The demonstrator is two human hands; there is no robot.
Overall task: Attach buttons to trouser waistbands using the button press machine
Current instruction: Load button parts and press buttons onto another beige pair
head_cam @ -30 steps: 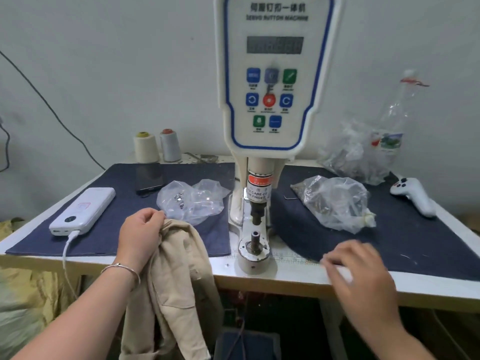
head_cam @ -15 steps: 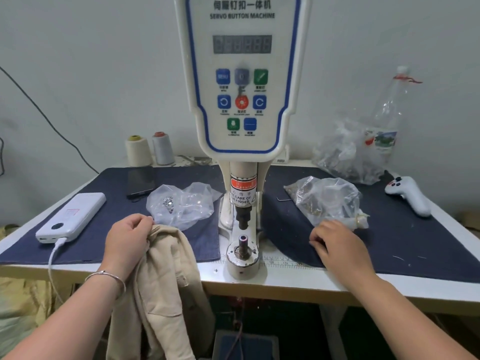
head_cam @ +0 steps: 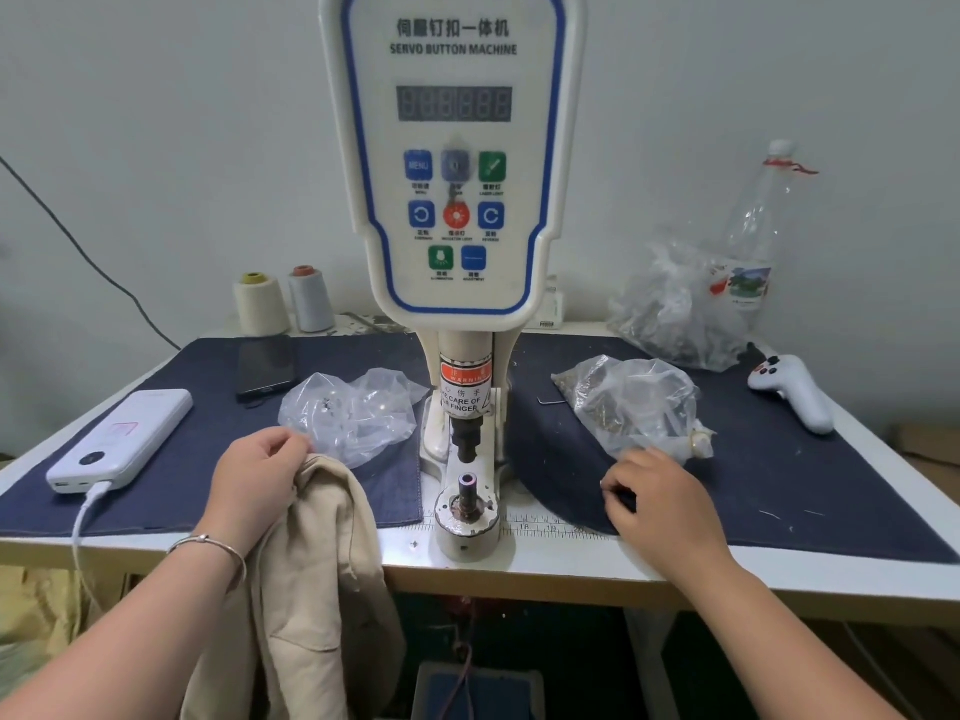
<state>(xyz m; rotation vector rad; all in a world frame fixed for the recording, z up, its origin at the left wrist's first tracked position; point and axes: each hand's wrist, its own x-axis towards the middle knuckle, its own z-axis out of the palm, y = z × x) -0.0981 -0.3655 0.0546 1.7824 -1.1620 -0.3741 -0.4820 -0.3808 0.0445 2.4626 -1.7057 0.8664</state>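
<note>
The servo button machine (head_cam: 452, 163) stood at the middle of the table, and nothing was loaded: its lower die post (head_cam: 466, 483) was bare, no cloth under the punch above it. By the look of it, no button had gone onto this pair yet, and fetching a button, seating it, laying the waistband over the post and pressing all seemed left to do.

Left of the machine, the left hand (head_cam: 254, 480) had its fingers curled round a bunched top edge of the beige trousers (head_cam: 317, 579). The garment hung over the table's front edge beside the die base, its long axis running near vertical, gripped end up at the table, the rest trailing down out of sight. Whether that gripped end was the waistband could not be told.

Right of the machine, the right hand (head_cam: 657, 504) rested on the dark mat, fingers curled, just below a clear bag of small metal parts (head_cam: 631, 405). Whether it pinched anything could not be told.
</note>
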